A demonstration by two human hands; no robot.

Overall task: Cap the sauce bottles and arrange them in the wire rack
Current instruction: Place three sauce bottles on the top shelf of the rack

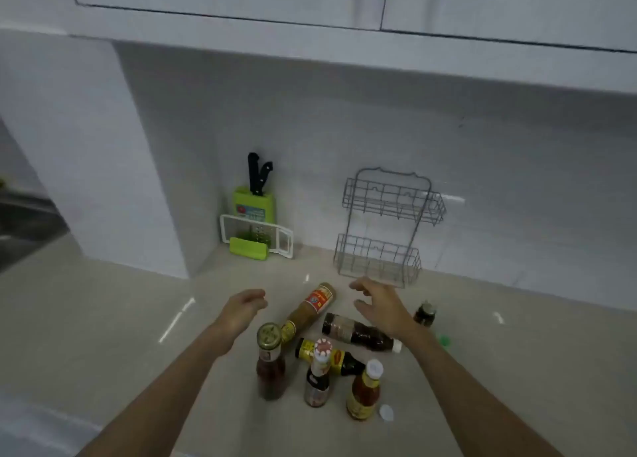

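Observation:
A two-tier wire rack (pixel 386 227) leans against the back wall, both shelves bare. Several sauce bottles cluster on the counter. A tan bottle (pixel 310 310), a dark bottle (pixel 358 332) and a yellow-labelled dark bottle (pixel 339 358) lie on their sides. Upright stand a gold-lidded red bottle (pixel 270 367), a red-and-white-capped bottle (pixel 319 374) and a white-capped orange bottle (pixel 365 393). A small dark jar (pixel 425 313) stands at the right. A loose white cap (pixel 386 412) and a green cap (pixel 444 340) lie on the counter. My left hand (pixel 243 306) and my right hand (pixel 382 305) hover open above the lying bottles, holding nothing.
A green knife block with two black-handled knives (pixel 256 194) stands in the back corner, with a white and green grater (pixel 256 237) leaning in front of it. White wall cabinets hang overhead. A dark sink area (pixel 24 222) lies at far left.

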